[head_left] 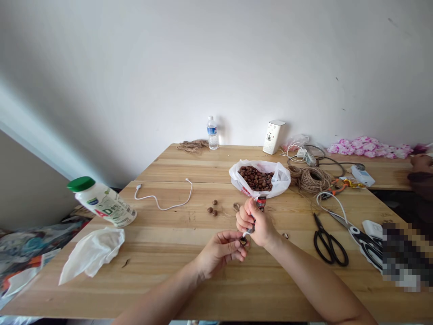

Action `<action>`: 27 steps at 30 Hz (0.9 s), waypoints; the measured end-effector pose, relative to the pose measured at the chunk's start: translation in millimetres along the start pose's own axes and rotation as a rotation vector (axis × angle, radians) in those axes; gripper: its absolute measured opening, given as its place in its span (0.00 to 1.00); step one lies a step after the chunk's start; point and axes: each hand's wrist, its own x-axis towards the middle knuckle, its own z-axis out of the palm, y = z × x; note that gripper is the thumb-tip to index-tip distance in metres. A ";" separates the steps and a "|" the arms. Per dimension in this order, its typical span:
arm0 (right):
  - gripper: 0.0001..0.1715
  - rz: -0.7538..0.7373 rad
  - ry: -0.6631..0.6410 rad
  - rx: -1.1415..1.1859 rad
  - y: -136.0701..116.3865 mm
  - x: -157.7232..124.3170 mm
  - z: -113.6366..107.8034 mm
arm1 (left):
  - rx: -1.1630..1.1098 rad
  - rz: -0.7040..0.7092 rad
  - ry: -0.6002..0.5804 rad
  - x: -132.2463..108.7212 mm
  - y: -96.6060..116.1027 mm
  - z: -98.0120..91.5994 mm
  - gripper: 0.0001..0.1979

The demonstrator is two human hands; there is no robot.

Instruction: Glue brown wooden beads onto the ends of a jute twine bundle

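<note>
My left hand (pixel 219 252) is closed in a pinch on a small brown nut (pixel 243 242) just above the wooden table (pixel 162 266). My right hand (pixel 254 222) is closed round a small glue tube (pixel 260 204) with a red and black label, its tip pointing down at the nut. The two hands nearly touch at the nut. Behind them stands a white plastic bag (pixel 280 178) full of brown nuts (pixel 256 178). Three loose nuts (pixel 213 209) lie to the left of the hands.
Black scissors (pixel 326 246), a second pair (pixel 358 234), a twine coil (pixel 311 179), a white cable (pixel 164 201), a tipped green-capped bottle (pixel 104 203), a crumpled white bag (pixel 91 253), a water bottle (pixel 212 133), a white device (pixel 273 136), pink flowers (pixel 367 146). Another person's hand (pixel 421 162) at far right.
</note>
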 end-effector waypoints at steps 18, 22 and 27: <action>0.24 -0.037 -0.042 0.077 2.3 -2.2 -1.9 | 0.017 0.000 -0.019 -0.7 -0.7 0.9 0.09; 0.23 -0.045 -0.050 0.091 1.8 -2.6 -0.6 | 0.003 -0.002 -0.016 -1.2 -1.1 1.2 0.09; 0.24 -0.040 -0.035 0.080 1.2 -2.3 -0.2 | 0.003 -0.005 -0.026 -1.2 -0.6 1.7 0.10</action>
